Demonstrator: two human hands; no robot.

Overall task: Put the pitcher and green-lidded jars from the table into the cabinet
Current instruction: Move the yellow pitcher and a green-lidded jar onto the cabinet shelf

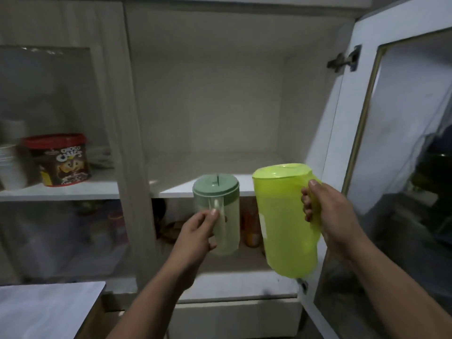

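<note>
My left hand [197,234] grips the clear handle of a translucent jar with a pale green lid [220,209], held upright in front of the cabinet's shelf edge. My right hand [329,214] holds a bright lime-green pitcher [283,216] by its handle, tilted slightly, just right of the jar. Both are in the air before the open cabinet [215,106], whose upper shelf [171,184] is bare.
The cabinet door [381,143] with a glass pane stands open on the right. Behind the shut left glass door sit a red-lidded chocolate cereal tub [62,160] and white cups [11,165]. Bottles and jars stand on the lower shelf [252,231]. A table corner [49,307] lies lower left.
</note>
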